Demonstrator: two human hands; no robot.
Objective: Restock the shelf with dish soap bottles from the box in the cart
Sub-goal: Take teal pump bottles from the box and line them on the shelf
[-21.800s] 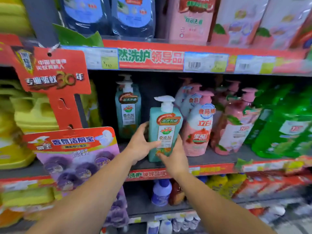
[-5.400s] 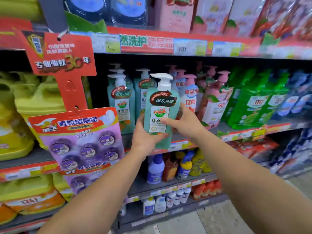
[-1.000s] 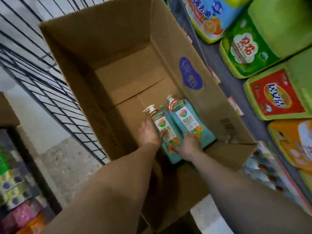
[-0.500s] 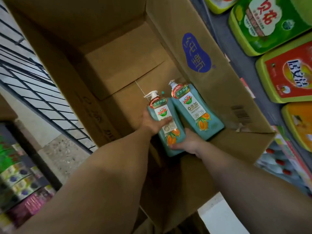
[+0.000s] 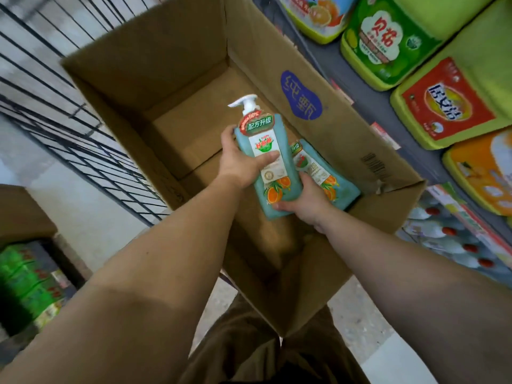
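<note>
Head view: we are lifting a teal dish soap bottle (image 5: pixel 267 159) out of the box (image 5: pixel 327 126) at frame centre.
Our left hand (image 5: pixel 239 162) is wrapping its fingers round the body while the right hand (image 5: pixel 303 202) is cupping the base; we are risking snagging the pump on the box wall or knocking the second bottle (image 5: pixel 318 173) lying beside it.

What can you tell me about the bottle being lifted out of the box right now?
The lifted bottle is teal, seemingly plastic, with a white pump head, a red-and-green neck label and oranges printed low on its front. It tilts pump-up above the cardboard box floor. The left hand grips its middle; the right hand holds its base. A second bottle lies behind it.
</note>
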